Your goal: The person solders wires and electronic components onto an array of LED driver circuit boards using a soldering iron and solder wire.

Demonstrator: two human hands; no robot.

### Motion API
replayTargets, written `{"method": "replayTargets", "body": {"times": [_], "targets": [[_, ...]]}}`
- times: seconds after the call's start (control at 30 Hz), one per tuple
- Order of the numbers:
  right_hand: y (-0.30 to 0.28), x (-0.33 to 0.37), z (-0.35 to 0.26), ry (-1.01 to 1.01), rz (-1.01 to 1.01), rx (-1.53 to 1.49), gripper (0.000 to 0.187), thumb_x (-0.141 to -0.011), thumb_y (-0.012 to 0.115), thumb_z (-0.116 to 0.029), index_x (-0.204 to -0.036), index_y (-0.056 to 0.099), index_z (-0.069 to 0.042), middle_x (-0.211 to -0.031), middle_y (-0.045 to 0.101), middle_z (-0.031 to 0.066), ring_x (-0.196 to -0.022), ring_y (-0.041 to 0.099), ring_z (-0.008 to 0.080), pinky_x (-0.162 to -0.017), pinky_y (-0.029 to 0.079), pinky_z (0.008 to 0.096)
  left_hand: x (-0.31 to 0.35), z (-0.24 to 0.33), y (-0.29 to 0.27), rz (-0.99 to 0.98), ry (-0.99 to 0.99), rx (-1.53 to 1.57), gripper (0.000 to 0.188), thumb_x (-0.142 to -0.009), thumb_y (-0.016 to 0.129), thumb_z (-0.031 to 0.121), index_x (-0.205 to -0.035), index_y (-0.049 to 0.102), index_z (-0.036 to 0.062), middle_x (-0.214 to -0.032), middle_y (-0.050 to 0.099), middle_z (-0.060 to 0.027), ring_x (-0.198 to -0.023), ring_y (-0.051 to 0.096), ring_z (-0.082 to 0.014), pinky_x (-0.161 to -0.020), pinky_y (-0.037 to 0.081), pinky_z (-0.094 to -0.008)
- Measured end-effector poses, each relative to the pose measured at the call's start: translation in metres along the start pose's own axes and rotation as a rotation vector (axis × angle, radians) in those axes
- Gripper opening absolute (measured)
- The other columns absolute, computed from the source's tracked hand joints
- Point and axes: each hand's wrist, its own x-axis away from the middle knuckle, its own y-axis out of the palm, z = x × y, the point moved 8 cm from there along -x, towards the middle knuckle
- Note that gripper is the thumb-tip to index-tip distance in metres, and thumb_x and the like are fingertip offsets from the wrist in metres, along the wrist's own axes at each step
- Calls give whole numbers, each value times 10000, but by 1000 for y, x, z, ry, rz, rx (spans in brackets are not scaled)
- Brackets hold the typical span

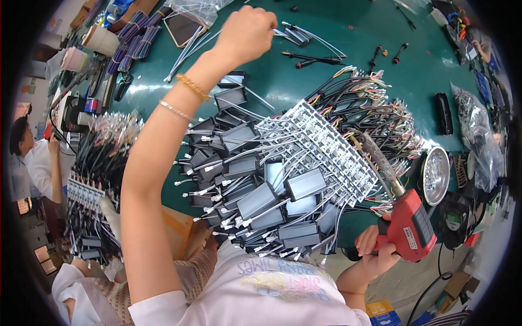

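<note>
My left hand reaches to the far part of the green table, its fingers curled downward. What they pinch, if anything, is hidden. Grey wires with white plugs lie on one side of it, and small grey-black boxes with wires on the other. At the lower right, my right hand grips a red soldering gun by its handle. The gun's metal nozzle points up and left over a panel of white circuit boards. Many black boxes with grey wires are heaped against the panel's near left side.
Bundled thin black cables fan out behind the panel. A round metal dish stands to the right, near a clear plastic bag. Screwdrivers and a tablet-like device lie farther back. A co-worker sits at the left.
</note>
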Motion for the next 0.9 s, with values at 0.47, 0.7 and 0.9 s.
{"method": "replayTargets", "body": {"times": [0.47,0.7,0.9], "targets": [[-15,13,1,31,72,14,670,-881,553,-438,-1197,369,124,-482,418,19,-366,393,108,-374,341,237,12,40,-37,102,102,12,92,-858,539,96,-883,517,10,-823,550,-124,-691,558,-287,-628,446,-369],[-14,14,0,13,66,34,682,-883,542,-454,-1199,368,125,-480,426,20,-366,398,106,-373,340,236,73,112,-55,-295,-241,528,127,-838,612,119,-819,552,9,-617,546,-64,-495,433,-139,-476,354,-250],[-11,18,3,52,53,58,723,-870,532,-503,-1204,370,118,-464,428,20,-359,402,105,-373,343,230,103,136,-43,-296,-191,390,83,-805,635,68,-826,572,17,-588,572,-87,-452,540,-225,-471,427,-294]]}}
